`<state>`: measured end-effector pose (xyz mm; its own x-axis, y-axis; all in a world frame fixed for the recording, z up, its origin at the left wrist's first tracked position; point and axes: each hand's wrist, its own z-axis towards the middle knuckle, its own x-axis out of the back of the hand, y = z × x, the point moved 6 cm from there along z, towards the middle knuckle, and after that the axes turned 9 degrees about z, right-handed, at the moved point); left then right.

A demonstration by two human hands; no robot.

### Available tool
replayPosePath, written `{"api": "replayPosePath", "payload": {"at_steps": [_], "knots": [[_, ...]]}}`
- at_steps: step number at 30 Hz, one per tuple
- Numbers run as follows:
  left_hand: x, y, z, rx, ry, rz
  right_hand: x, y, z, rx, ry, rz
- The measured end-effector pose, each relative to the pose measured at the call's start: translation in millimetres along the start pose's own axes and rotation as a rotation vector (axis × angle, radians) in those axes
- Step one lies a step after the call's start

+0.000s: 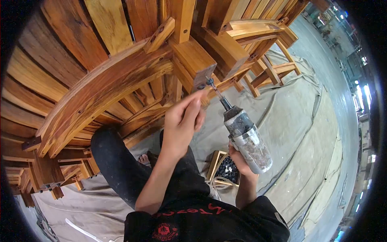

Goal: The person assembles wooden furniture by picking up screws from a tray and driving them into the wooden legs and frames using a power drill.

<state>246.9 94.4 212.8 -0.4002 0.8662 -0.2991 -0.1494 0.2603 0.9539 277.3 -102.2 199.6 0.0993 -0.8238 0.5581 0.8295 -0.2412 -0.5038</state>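
Observation:
My right hand is closed around the grip of a worn power screwdriver, its body scuffed and dusty. The bit points up and left, meeting a small black foot pad with a screw at the end of a wooden leg. My left hand is closed, fingertips pinched just below that leg end. Another small black piece shows at those fingertips. Whether the fingers touch the leg is hard to tell. The leg belongs to a curved, slatted wooden piece of furniture lying turned over.
Between my right arm and my legs sits a wooden box full of small black pieces. More wooden furniture stands at the upper right. A wrinkled grey cloth covers the floor. My bent knee is close beneath the slats.

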Motion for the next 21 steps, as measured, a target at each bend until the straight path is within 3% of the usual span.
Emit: {"api": "replayPosePath", "payload": {"at_steps": [5, 11, 21], "knots": [[42, -97, -63, 0.511, 0.114, -0.29, 3, 14, -16, -0.239, 0.047, 0.013], [67, -161, -131, 0.66, 0.109, -0.36, 2, 17, -16, -0.25, 0.018, 0.077], [79, -143, -127, 0.56, 0.219, -0.223, -7, 21, -5, -0.219, -0.063, 0.185]]}}
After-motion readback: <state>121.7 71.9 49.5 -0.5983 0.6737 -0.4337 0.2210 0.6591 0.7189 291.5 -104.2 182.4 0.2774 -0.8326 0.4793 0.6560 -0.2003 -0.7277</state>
